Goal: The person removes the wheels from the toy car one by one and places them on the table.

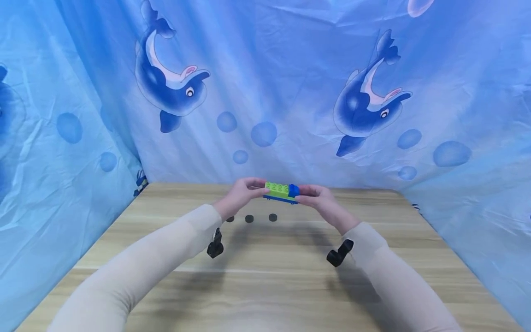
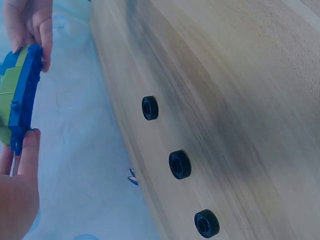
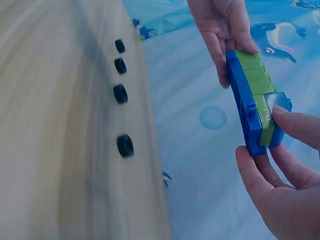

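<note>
A toy truck built of bricks [image 1: 277, 190] is held up above the far part of the table, between both hands. It has a blue base [image 2: 23, 102], lime-green studded bricks [image 3: 254, 79] and a blue brick [image 1: 293, 191] at its right end. My left hand [image 1: 240, 196] pinches the left end between thumb and fingers. At the other end my right hand [image 1: 325, 205] grips the truck, its thumb against the blue brick in the right wrist view. No wheels show on the base. Several small black wheels [image 2: 180, 164] lie in a row on the table below.
The wood-grain table [image 1: 265, 276] ends at a far edge just behind the wheels. A blue curtain [image 1: 290, 92] with dolphins and bubbles hangs behind it and along both sides. Each wrist carries a small black camera [image 1: 215, 244].
</note>
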Tool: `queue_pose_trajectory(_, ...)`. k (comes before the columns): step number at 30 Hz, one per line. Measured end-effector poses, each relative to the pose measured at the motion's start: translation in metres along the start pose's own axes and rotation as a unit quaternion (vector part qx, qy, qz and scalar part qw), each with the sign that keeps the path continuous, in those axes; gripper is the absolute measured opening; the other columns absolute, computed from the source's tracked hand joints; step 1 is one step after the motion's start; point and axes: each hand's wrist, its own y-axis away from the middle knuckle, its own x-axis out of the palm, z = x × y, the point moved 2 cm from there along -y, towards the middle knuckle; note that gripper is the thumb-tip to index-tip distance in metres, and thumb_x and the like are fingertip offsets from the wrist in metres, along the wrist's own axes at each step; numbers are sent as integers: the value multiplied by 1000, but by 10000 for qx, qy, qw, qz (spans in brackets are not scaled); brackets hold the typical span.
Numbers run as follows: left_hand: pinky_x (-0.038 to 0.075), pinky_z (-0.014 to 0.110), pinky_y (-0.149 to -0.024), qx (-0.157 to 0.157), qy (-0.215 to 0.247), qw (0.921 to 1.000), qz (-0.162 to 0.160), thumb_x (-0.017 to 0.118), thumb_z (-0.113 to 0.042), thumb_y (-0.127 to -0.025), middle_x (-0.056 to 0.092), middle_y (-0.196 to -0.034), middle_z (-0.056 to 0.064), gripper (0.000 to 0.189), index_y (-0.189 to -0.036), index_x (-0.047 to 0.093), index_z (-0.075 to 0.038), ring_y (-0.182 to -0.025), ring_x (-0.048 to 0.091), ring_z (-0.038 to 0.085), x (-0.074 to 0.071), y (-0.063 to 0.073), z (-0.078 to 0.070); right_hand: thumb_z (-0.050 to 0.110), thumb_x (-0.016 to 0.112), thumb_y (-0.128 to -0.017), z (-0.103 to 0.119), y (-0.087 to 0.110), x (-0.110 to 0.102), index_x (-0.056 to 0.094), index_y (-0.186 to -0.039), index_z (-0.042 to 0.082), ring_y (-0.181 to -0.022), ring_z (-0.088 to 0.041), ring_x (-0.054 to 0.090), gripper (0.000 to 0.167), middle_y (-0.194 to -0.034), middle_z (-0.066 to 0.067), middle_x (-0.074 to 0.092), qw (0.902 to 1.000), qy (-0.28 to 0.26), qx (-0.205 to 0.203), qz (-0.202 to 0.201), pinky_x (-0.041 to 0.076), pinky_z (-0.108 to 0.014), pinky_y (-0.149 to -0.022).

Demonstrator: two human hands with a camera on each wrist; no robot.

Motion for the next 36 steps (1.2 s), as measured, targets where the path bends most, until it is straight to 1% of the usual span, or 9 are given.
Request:
queue_pose_trajectory(4, 44, 42, -107, 160, 184, 9997, -55, 73, -25, -87, 64, -126, 8, 45, -128, 60, -11, -116, 61, 24, 11, -9, -4, 21, 73, -88, 11, 6, -15, 56, -131, 5, -108, -15, 62, 49, -126, -12, 63, 9988, 430, -34, -245, 42, -43, -108)
queue_pose_trajectory(8, 48, 37, -102, 234, 358, 9990, -158, 74, -18, -86, 66, -123, 11, 42, -124, 62, -8, -112, 62, 24, 23, -16, -8, 20, 75, -85, 16, 10, -29, 58, -130, 6, -104, -13, 63, 50, -123, -9, 66, 9973, 645, -105, -328, 43, -41, -105)
queue_pose_trajectory(11, 51, 35, -99, 192, 376, 9989, -217, 75, -17, -84, 67, -120, 11, 41, -122, 63, -7, -110, 63, 23, 30, -22, -9, 18, 74, -85, 15, 10, -36, 56, -132, 7, -104, -14, 63, 51, -127, -12, 63, 9973, 641, -88, -332, 43, -42, -106)
queue_pose_trajectory(17, 51, 34, -97, 103, 145, 9993, -329, 76, -19, -84, 67, -119, 8, 42, -122, 64, -9, -109, 63, 22, 39, -34, -7, 16, 73, -87, 11, 2, -46, 52, -137, 8, -111, -20, 61, 54, -136, -16, 55, 9981, 513, 120, -308, 37, -48, -111)
queue_pose_trajectory(21, 52, 34, -96, 138, -13, 9994, -323, 76, -19, -84, 68, -119, 8, 41, -122, 64, -9, -108, 63, 22, 43, -43, -5, 12, 71, -88, 9, -4, -52, 51, -137, 8, -111, -21, 61, 53, -137, -16, 54, 9981, 490, 257, -264, 40, -46, -110)
queue_pose_trajectory(25, 52, 34, -96, 95, 110, 9995, -278, 76, -17, -83, 68, -118, 10, 40, -120, 65, -7, -108, 63, 23, 48, -51, -4, 11, 68, -90, 8, -9, -57, 49, -138, 7, -116, -24, 58, 52, -138, -17, 53, 9969, 645, 380, -232, 42, -44, -108)
queue_pose_trajectory(30, 52, 34, -95, 65, 181, 9996, -210, 77, -16, -82, 68, -116, 12, 39, -118, 65, -5, -107, 63, 24, 60, -60, 2, 6, 64, -91, 3, -11, -64, 48, -136, 2, -117, -27, 56, 48, -137, -21, 52, 9954, 851, 360, -248, 39, -47, -110)
queue_pose_trajectory(33, 52, 35, -95, 9, 98, 9997, -222, 76, -15, -83, 69, -115, 12, 37, -117, 66, -5, -105, 64, 24, 67, -62, 10, 3, 65, -89, -7, -14, -65, 51, -131, 0, -114, -26, 57, 44, -134, -22, 54, 9953, 831, 408, -277, 39, -48, -110)
queue_pose_trajectory(36, 52, 37, -95, -134, 1, 9996, -262, 75, -15, -84, 69, -114, 12, 35, -116, 66, -5, -105, 65, 25, 77, -62, 20, 2, 64, -89, -21, -16, -65, 51, -131, -3, -113, -25, 58, 43, -134, -23, 54, 9948, 856, 500, -227, 39, -49, -110)
